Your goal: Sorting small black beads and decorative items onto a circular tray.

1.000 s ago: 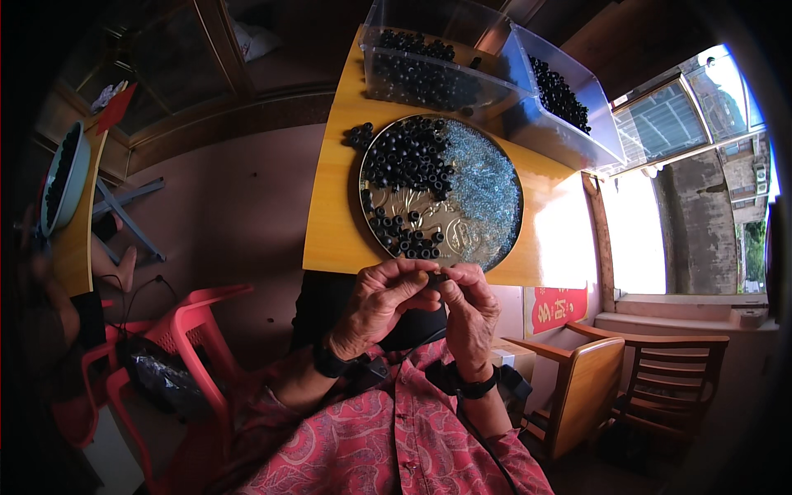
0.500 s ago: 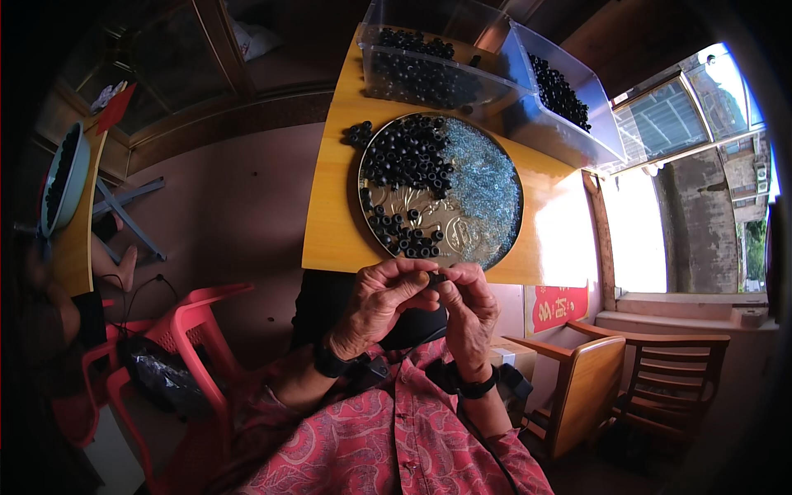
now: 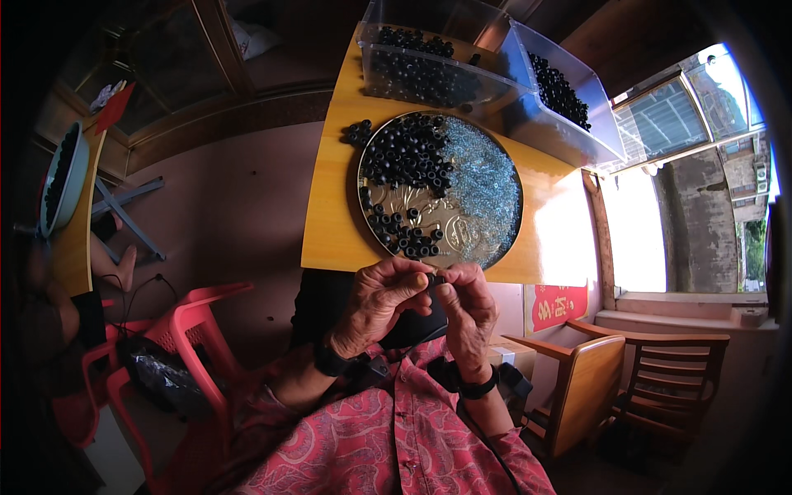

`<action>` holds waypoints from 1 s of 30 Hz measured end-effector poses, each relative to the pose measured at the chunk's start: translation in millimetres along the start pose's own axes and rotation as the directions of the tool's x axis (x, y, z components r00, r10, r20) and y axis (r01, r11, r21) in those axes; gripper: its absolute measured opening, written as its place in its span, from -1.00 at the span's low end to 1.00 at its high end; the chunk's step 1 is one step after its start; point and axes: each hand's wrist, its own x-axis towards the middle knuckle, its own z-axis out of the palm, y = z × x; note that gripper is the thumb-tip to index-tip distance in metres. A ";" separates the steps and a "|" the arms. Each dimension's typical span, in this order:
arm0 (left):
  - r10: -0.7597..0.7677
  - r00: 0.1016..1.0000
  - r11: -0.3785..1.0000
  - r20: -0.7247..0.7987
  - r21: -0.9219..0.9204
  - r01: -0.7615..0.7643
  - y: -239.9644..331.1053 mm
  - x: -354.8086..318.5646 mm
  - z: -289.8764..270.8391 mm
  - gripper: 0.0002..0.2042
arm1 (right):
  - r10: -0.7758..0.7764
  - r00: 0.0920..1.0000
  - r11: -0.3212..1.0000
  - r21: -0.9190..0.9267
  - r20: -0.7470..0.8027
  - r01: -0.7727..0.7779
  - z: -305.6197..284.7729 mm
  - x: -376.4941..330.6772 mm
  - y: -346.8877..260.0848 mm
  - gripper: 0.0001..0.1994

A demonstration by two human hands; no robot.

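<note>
Just in front of the table's near edge, my left hand [image 3: 378, 301] and my right hand [image 3: 468, 318] meet, fingertips pinched together. Between them is a small black ring-shaped part [image 3: 435, 280], partly covered by the fingers. Beyond the hands a round metal tray [image 3: 427, 213] lies on the yellow table. Many black ring-shaped parts [image 3: 408, 155] fill its far left, with a smaller group at its near left. Tiny clear bluish pieces [image 3: 487, 190] are heaped over its right side.
Two clear plastic bins, one long bin [image 3: 429, 62] and one at the right [image 3: 569, 136], hold black parts behind the tray. Red plastic chairs [image 3: 198, 330] stand left, wooden chairs [image 3: 590, 388] right. At far left, a person's foot [image 3: 128, 268] shows below another table with a light-blue basin [image 3: 74, 181].
Fingers of both hands have shifted slightly around the small black part. Hands and tray otherwise stay in place.
</note>
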 end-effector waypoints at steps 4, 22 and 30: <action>0.000 1.000 0.996 0.011 0.093 -0.001 -2.9 0.2 -4.9 -0.83 | -0.077 0.997 0.993 -0.094 -0.002 0.077 0.6 -0.1 1.7 -0.90; 0.126 0.991 0.880 -0.033 0.465 -0.097 2.4 -7.7 4.6 -0.81 | -0.222 0.968 0.845 -0.471 0.122 0.253 -6.3 -0.9 3.6 -0.79; 0.118 0.992 0.859 -0.043 0.505 -0.081 8.0 -12.4 8.3 -0.74 | -0.228 0.963 0.833 -0.483 0.144 0.269 -7.6 -0.8 1.5 -0.80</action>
